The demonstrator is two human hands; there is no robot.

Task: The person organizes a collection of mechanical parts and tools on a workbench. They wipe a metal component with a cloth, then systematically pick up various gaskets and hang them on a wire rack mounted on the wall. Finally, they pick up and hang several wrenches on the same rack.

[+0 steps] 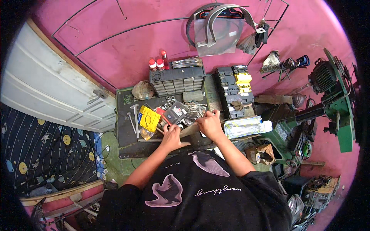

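My left hand [172, 138] rests on the near edge of the cluttered dark worktop [154, 149], thumb stretched out sideways and fingertips touching the loose items. My right hand [210, 125] is to its right with curled fingers; what they hold is hidden. Between the hands lies a tan flat strip [189, 130], its material unclear. Just beyond are a clear-lidded case [175, 112], a yellow packet [148, 118] and a heap of metal wrenches [197, 110]. A caliper [136, 121] lies left of the packet.
A small-drawer cabinet [178, 81] stands at the back, with red bottles [156, 64] on top. Black-and-yellow cases [234, 91] stand to its right, a wrapped package [246, 127] nearer me. A green machine [343, 104] rises at far right; a white door [58, 84] is left.
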